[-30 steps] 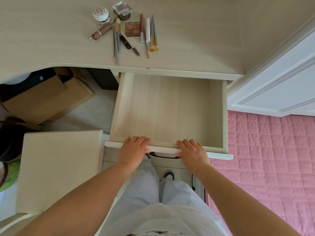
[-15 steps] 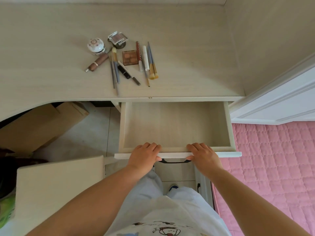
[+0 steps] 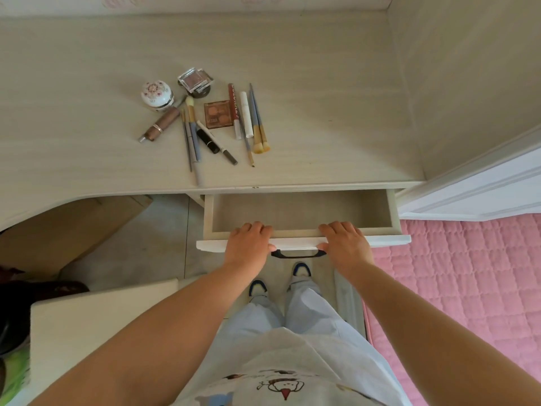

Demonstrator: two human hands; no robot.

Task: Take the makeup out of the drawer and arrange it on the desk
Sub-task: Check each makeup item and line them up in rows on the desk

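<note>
The drawer is held at its front edge by the left hand and right hand, fingers curled over it. Makeup is grouped on the desk, near its front edge.

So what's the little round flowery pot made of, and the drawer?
The round pot looks like glazed ceramic, though it might be painted plastic: glossy white with a flower pattern. The drawer looks like pale wood-grain laminate board inside, matte, with a smooth white painted-looking front and a dark handle, probably metal or plastic.
</note>
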